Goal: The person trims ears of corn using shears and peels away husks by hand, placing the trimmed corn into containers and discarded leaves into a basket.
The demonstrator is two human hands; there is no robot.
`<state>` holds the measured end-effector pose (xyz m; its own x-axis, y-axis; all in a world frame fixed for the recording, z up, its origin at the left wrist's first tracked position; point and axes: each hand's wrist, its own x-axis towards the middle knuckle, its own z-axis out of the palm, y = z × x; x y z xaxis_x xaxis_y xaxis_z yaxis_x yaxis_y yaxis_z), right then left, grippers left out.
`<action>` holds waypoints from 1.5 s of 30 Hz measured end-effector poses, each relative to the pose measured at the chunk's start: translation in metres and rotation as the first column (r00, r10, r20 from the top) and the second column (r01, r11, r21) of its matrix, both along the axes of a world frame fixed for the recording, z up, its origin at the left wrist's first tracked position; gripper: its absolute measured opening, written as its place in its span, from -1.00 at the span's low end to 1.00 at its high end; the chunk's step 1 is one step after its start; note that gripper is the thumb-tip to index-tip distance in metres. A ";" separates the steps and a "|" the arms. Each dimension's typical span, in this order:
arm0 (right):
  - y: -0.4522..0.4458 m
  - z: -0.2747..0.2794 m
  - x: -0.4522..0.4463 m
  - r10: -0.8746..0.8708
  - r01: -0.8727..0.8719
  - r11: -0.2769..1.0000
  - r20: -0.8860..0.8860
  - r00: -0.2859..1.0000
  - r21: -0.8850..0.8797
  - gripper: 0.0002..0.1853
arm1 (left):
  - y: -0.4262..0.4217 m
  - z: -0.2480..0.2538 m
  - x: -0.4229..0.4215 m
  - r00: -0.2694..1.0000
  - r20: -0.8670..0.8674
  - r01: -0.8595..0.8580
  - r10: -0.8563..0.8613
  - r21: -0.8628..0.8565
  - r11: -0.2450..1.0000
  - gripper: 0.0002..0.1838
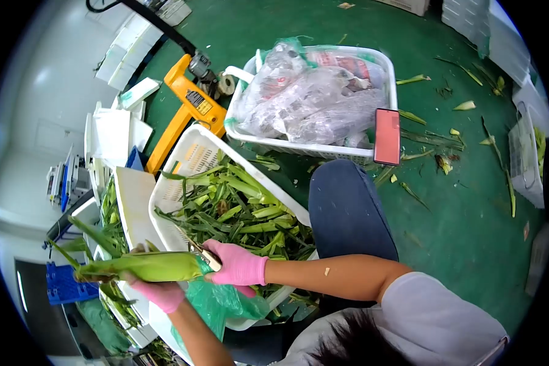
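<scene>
An ear of corn in its green husk (155, 266) lies across my pink-gloved left hand (160, 294), which is closed around it from below. Long leaves trail from the ear's left end. At its right end, my pink-gloved right hand (236, 263) grips a knife-like tool with a pale handle (209, 258). Its dark blade is partly visible and points up and left, close to the husk. Under my hands hangs a green plastic bag (226, 303). Just beyond, a white basket (185, 152) is full of cut husks and leaves (244, 201).
A second white basket (381, 56) holds clear plastic bags (323, 97), with a pink-screened phone (387, 137) on its rim. A yellow pallet jack (177, 122) stands behind. Husk scraps (443, 165) litter the green floor. White foam boxes (113, 131) are at left, a crate (524, 158) at right.
</scene>
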<state>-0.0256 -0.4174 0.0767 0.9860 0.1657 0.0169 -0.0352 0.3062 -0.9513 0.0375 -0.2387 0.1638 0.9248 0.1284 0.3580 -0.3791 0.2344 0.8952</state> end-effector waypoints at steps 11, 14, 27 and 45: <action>-0.018 0.000 0.024 0.232 0.029 0.286 0.098 0.968 -0.958 -0.48 | 0.137 0.010 -0.004 0.906 -0.417 -0.045 0.078 0.088 0.995 -0.43; -0.014 -0.004 0.018 0.128 0.257 0.366 0.322 0.938 -0.894 -0.35 | 0.106 -0.016 -0.021 0.786 -0.598 -0.001 0.159 0.256 0.967 -0.49; 0.033 -0.018 -0.008 0.417 -0.438 0.853 -0.132 0.899 -0.285 -0.03 | 0.064 -0.035 -0.070 0.943 -0.249 0.201 0.220 0.954 0.222 -0.43; 0.023 -0.003 -0.015 0.612 -0.576 0.787 -0.397 0.684 0.219 -0.62 | 0.124 -0.021 -0.035 0.327 -0.837 0.896 -0.439 0.126 0.425 -0.56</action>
<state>-0.0405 -0.3945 0.0732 0.5868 0.7347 -0.3404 -0.6254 0.1442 -0.7669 0.0021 -0.1148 0.1432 0.5246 -0.6351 -0.5670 0.3553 -0.4419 0.8237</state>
